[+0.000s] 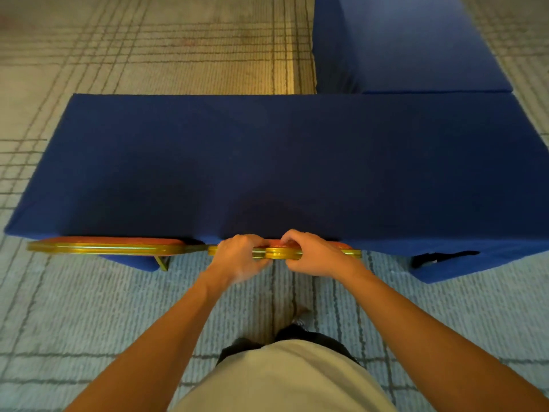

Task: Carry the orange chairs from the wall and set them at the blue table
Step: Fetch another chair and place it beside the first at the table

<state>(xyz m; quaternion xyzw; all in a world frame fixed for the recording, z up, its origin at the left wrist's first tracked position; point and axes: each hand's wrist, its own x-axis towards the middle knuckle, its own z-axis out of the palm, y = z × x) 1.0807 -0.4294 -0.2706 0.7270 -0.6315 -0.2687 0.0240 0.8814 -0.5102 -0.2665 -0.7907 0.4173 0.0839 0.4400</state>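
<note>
Orange chair [279,253] at the near edge of the blue table [267,159], just right of centre, gold top rail and a sliver of orange back showing against the hanging cloth. Gripped on that rail by both hands: left hand [237,258] curled round it, right hand [313,254] curled round it just beside, fingers over the far side. Just to the left, second orange chair [110,247], also against the near edge. Far right, second table [401,40], in blue cloth, against the first. Below, patterned carpet [118,307].
</note>
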